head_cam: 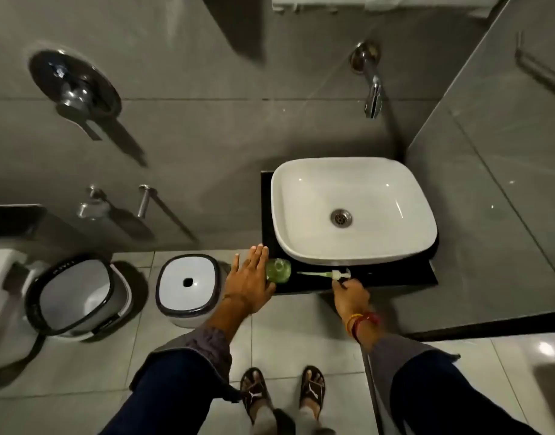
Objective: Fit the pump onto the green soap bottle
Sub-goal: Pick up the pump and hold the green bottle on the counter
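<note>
Head view: we look straight down past our own arms at a black counter [395,279] carrying a white basin [301,243].
Green soap bottle [278,270]: it stands open-necked on the counter's left front corner, just in front of the basin rim.
Pump [328,274]: it lies flat on the counter to the right of the bottle, white head to the right, its green-tinted dip tube pointing left toward the bottle, tip close to it but apart.
Left hand [249,282]: our fingers are spread flat and apart, palm down against the bottle's left side; nothing is gripped.
Right hand [350,296]: our fingertips close together at the pump head; whether they pinch it we cannot tell.
Wrist: red and yellow threads [361,321] circle our right wrist.
Floor: a white bin with a dark rim [188,288] sits left of the counter, and our sandals [282,390] are below.
</note>
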`<state>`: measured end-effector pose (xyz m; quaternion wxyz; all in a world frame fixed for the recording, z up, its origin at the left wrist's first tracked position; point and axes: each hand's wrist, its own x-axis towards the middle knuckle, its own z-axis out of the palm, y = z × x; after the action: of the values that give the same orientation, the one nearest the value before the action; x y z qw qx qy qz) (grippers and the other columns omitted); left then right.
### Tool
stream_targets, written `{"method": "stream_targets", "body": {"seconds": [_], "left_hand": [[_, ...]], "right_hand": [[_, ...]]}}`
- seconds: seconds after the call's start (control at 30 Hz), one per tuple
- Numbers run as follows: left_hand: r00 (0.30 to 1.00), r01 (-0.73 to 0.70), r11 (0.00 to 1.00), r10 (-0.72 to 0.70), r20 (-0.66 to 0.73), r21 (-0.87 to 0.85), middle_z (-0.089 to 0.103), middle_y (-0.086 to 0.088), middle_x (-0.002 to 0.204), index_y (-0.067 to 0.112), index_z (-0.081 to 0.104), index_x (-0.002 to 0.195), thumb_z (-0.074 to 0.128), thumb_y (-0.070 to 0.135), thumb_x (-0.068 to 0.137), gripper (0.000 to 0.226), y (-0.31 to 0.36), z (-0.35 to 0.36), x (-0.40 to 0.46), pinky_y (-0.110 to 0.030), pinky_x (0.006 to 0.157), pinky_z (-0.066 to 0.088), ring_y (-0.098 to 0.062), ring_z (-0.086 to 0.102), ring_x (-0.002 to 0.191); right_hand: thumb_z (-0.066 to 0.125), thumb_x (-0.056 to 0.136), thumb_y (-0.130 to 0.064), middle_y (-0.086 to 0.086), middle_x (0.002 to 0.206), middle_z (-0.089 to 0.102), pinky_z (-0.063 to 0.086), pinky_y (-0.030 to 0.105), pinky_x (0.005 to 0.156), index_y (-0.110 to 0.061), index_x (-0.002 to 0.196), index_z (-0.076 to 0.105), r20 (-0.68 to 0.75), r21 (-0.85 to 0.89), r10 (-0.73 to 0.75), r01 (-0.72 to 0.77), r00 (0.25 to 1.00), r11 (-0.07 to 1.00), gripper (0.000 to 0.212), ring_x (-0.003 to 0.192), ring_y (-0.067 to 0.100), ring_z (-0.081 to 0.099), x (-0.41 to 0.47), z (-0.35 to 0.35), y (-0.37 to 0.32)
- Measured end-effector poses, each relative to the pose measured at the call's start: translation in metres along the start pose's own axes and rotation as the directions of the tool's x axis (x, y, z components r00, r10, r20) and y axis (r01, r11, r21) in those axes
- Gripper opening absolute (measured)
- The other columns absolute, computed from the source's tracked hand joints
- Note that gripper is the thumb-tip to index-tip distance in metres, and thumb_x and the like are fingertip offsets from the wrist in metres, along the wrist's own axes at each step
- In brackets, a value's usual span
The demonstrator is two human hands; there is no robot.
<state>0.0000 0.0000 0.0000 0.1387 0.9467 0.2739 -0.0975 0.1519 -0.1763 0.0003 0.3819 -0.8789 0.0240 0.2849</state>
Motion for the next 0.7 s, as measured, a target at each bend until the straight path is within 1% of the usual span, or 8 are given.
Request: {"method": "stream_targets", "body": {"seconds": [0.13, 0.17, 0.23, 0.3, 0.47, 0.53, 0.63, 0.7], "left_hand": [[0.999, -0.020, 1.000, 0.019, 0.026, 0.013, 0.000, -0.007, 0.169, 0.011, -0.002, 0.160, 0.045, 0.051, 0.098, 0.088, -0.003, 0.025, -0.005, -0.049, 0.126, 0.002, -0.021, 0.000, 0.156], [0.999, -0.018, 1.000, 0.018, 0.032, 0.016, -0.001, -0.006, 0.169, 0.011, -0.004, 0.160, 0.044, 0.052, 0.098, 0.088, -0.004, 0.029, -0.004, -0.049, 0.126, 0.003, -0.021, -0.001, 0.156], [0.999, -0.014, 1.000, 0.014, 0.037, 0.014, -0.003, -0.006, 0.169, 0.011, -0.006, 0.160, 0.043, 0.052, 0.099, 0.088, -0.005, 0.036, -0.003, -0.050, 0.126, 0.005, -0.021, -0.002, 0.156], [1.000, -0.008, 1.000, 0.007, 0.023, 0.007, -0.004, -0.006, 0.169, 0.011, -0.007, 0.160, 0.043, 0.052, 0.099, 0.088, -0.008, 0.041, -0.002, -0.050, 0.126, 0.007, -0.021, -0.003, 0.156], [1.000, -0.019, 0.999, 0.018, -0.015, -0.050, -0.005, -0.005, 0.169, 0.013, -0.008, 0.160, 0.045, 0.051, 0.098, 0.090, -0.009, 0.049, -0.001, -0.050, 0.126, 0.010, -0.021, -0.003, 0.156], [0.999, -0.027, 0.997, 0.025, -0.035, -0.072, -0.005, -0.004, 0.169, 0.014, -0.009, 0.160, 0.046, 0.049, 0.098, 0.090, -0.008, 0.050, 0.001, -0.049, 0.126, 0.010, -0.020, -0.002, 0.156], [0.999, -0.043, 0.996, 0.041, -0.034, -0.077, -0.005, -0.004, 0.169, 0.015, -0.009, 0.160, 0.046, 0.048, 0.097, 0.090, -0.006, 0.052, 0.004, -0.049, 0.127, 0.009, -0.020, -0.002, 0.156], [0.999, -0.036, 0.994, 0.035, -0.014, -0.100, -0.006, -0.004, 0.169, 0.015, -0.010, 0.160, 0.047, 0.048, 0.098, 0.090, -0.005, 0.052, 0.004, -0.049, 0.127, 0.008, -0.020, -0.002, 0.156]], "right_hand": [[0.068, 0.093, -0.021, 0.025, 0.092, 0.060, 0.059, 0.046, 0.071, 0.013, 0.098, 0.063, 0.037, 0.377, 0.296, -0.288, 0.954, 0.880, 0.034, 0.068, 0.035, 0.060, 0.023, 0.002, 0.005], [0.069, 0.092, -0.019, 0.026, 0.094, 0.059, 0.059, 0.045, 0.073, 0.013, 0.101, 0.062, 0.063, 0.449, 0.316, -0.310, 0.947, 0.838, 0.034, 0.069, 0.035, 0.061, 0.029, 0.004, 0.005], [0.072, 0.091, -0.017, 0.035, 0.109, 0.064, 0.058, 0.050, 0.093, 0.018, 0.114, 0.059, 0.081, 0.533, 0.349, -0.337, 0.934, 0.776, 0.044, 0.096, 0.044, 0.068, 0.038, 0.009, 0.000], [0.073, 0.090, -0.013, 0.038, 0.124, 0.061, 0.054, 0.052, 0.100, 0.020, 0.121, 0.054, 0.092, 0.585, 0.373, -0.353, 0.923, 0.730, 0.049, 0.115, 0.046, 0.064, 0.046, 0.015, -0.006], [0.074, 0.088, -0.009, 0.036, 0.132, 0.056, 0.054, 0.051, 0.100, 0.021, 0.125, 0.051, 0.134, 0.657, 0.418, -0.397, 0.898, 0.641, 0.052, 0.113, 0.044, 0.063, 0.064, 0.031, -0.008], [0.075, 0.087, -0.008, 0.033, 0.126, 0.059, 0.058, 0.048, 0.092, 0.013, 0.116, 0.054, 0.123, 0.665, 0.436, -0.400, 0.891, 0.631, 0.041, 0.097, 0.040, 0.065, 0.070, 0.034, -0.008], [0.075, 0.084, -0.007, 0.023, 0.103, 0.062, 0.054, 0.032, 0.057, 0.004, 0.099, 0.055, 0.052, 0.655, 0.458, -0.376, 0.887, 0.656, 0.027, 0.062, 0.023, 0.061, 0.072, 0.034, -0.005], [0.075, 0.082, -0.008, 0.018, 0.092, 0.063, 0.050, 0.027, 0.048, 0.005, 0.089, 0.058, 0.003, 0.668, 0.477, -0.357, 0.879, 0.653, 0.022, 0.057, 0.018, 0.059, 0.068, 0.031, 0.000]]}}
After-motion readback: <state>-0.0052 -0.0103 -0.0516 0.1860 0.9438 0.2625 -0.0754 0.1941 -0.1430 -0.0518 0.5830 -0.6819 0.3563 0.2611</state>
